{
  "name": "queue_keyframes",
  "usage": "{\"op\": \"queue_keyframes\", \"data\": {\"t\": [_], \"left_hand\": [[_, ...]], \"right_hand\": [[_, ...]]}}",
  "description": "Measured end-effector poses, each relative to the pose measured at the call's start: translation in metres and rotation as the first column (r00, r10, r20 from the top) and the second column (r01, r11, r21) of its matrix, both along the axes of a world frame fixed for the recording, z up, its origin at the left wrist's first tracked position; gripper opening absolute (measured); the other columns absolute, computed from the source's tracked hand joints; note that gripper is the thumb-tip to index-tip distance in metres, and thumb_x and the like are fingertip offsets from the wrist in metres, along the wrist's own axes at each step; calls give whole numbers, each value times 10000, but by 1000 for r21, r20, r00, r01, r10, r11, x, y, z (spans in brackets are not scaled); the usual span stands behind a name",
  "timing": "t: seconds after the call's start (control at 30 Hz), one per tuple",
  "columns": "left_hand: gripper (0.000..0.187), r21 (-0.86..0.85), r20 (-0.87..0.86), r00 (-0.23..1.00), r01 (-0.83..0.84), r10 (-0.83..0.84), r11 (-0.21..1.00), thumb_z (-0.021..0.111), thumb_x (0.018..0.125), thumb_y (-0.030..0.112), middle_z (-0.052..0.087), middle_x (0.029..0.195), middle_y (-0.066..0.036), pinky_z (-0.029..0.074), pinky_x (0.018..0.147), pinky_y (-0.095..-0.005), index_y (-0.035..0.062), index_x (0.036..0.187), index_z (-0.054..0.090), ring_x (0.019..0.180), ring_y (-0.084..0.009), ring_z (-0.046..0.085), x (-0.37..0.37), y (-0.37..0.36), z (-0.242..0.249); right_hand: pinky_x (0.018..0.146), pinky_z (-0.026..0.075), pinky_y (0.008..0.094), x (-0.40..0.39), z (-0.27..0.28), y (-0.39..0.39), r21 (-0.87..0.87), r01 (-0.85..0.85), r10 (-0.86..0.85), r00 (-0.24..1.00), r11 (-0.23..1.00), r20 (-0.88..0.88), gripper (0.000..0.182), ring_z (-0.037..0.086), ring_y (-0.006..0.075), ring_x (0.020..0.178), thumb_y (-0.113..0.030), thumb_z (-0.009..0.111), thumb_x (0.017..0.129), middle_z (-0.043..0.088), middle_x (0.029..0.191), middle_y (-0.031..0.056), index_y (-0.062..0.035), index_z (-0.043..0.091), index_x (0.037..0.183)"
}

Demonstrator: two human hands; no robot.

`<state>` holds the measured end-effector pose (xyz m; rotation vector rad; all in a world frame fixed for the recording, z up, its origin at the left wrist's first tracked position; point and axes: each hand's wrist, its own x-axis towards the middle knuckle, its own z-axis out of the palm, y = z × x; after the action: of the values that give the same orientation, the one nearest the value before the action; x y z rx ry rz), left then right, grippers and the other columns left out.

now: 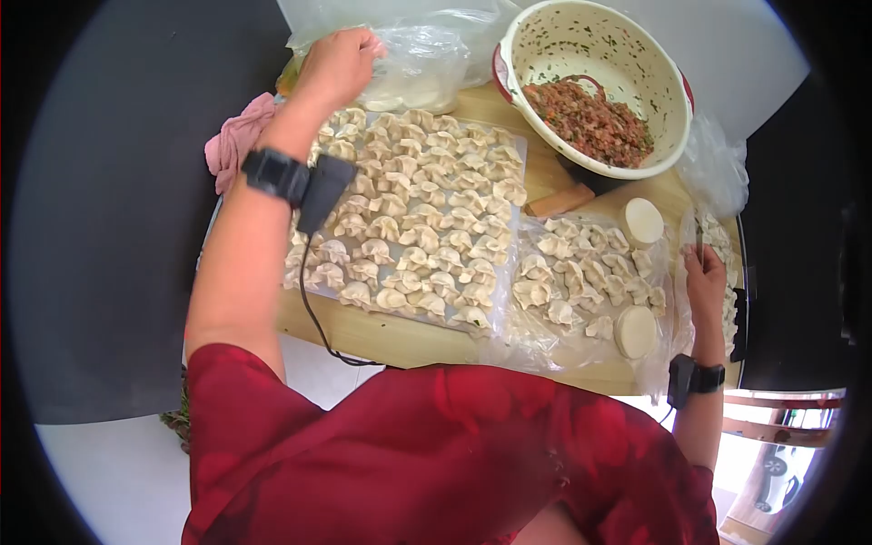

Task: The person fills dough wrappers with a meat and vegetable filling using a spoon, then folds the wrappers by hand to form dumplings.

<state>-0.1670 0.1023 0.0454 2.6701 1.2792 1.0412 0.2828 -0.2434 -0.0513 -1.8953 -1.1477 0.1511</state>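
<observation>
My left hand (pixel 341 65) reaches over the far left of the table, its fingers closed at the edge of a clear plastic bag (pixel 422 68) with pale round pieces inside. Under that forearm, rows of folded dumplings (pixel 422 213) cover a tray (pixel 498 304). At the right edge my right hand (pixel 705 272) is closed around a thin dark utensil (pixel 699 232), beside more dumplings (pixel 729 313) on plastic. Between the tray and my right hand, another group of dumplings (pixel 586 272) lies on plastic film, with two stacks of round dough wrappers (pixel 643 221) next to it.
A large cream bowl (pixel 668 136) with minced filling (pixel 595 123) stands at the back right. A wooden piece (pixel 560 200) lies in front of it. A pink cloth (pixel 238 141) is at the left edge, and a crumpled plastic bag (pixel 713 163) at the right.
</observation>
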Motion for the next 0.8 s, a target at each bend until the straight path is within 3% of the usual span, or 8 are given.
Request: {"op": "queue_keyframes", "data": {"t": [0.03, 0.1, 0.23, 0.27, 0.4, 0.5, 0.6, 0.8], "left_hand": [[180, -1, 5, 1000, -2, 2, 1000, 565, 889, 150, 692, 871, -146, 504, 742, -365, 51, 978, 687, 810, -261, 664, -5, 23, -10], [176, -256, -139, 985, 63, -101, 965, 548, 879, 60, 687, 979, -158, 501, 819, -351, 31, 990, 681, 929, -302, 653, -10, 59, -29], [215, -189, -303, 949, 30, -88, 981, 533, 855, 2, 680, 1013, -155, 495, 861, -366, 44, 995, 690, 949, -322, 641, 17, 69, -45], [279, -218, -518, 853, -66, -58, 974, 530, 870, 77, 650, 1127, -147, 473, 915, -377, 89, 1116, 660, 1036, -321, 614, 30, 74, -47], [468, -333, -521, 793, 153, -317, 930, 531, 894, 307, 491, 1371, -127, 387, 1034, -385, 149, 1333, 502, 1240, -322, 476, 52, 98, -77], [474, -358, -568, 749, 148, -341, 922, 545, 892, 318, 485, 1371, -144, 382, 1033, -384, 103, 1313, 514, 1236, -313, 478, 64, 90, -76], [468, -326, -471, 809, 211, -352, 922, 539, 895, 310, 494, 1359, -152, 385, 1028, -385, 91, 1307, 516, 1229, -313, 483, 76, 78, -86], [451, -165, -116, 940, 301, -321, 939, 519, 901, 284, 520, 1322, -174, 391, 1015, -387, 53, 1289, 523, 1208, -313, 500, 85, 63, -93]], "right_hand": [[590, 373, 226, -9, 13, -3, -42, -9, 4, 994, 999, -109, 184, 466, 45, 659, -173, 588, 930, 562, 710, -26, -25, 598, 821], [544, 344, 208, -28, 37, -2, -78, -20, 3, 977, 997, -212, 208, 439, 27, 611, -192, 590, 941, 553, 702, -41, -34, 601, 806], [435, 239, 203, -70, 63, 9, -67, -98, 68, 936, 993, -345, 270, 301, 15, 467, -253, 552, 967, 440, 578, -60, -52, 601, 794], [411, 214, 211, -79, 66, 13, -6, -136, 124, 920, 991, -371, 300, 261, 20, 437, -275, 523, 982, 386, 539, -71, -52, 598, 795], [414, 219, 213, -114, 89, 22, -37, -339, 266, 795, 940, -545, 384, 258, 35, 442, -316, 397, 1020, 291, 533, -71, -24, 584, 855], [413, 220, 215, -138, 110, 41, -60, -439, 296, 695, 897, -655, 364, 262, 41, 445, -304, 390, 1019, 316, 552, -60, -22, 578, 885], [389, 253, 200, -168, 131, 79, -83, -532, 322, 621, 842, -714, 363, 345, 45, 425, -308, 409, 1009, 420, 620, -39, -11, 616, 996], [398, 307, 263, -228, 118, 203, -214, -638, 437, 698, 740, -568, 343, 432, 87, 462, -238, 643, 868, 530, 677, 37, 36, 610, 1071]]}}
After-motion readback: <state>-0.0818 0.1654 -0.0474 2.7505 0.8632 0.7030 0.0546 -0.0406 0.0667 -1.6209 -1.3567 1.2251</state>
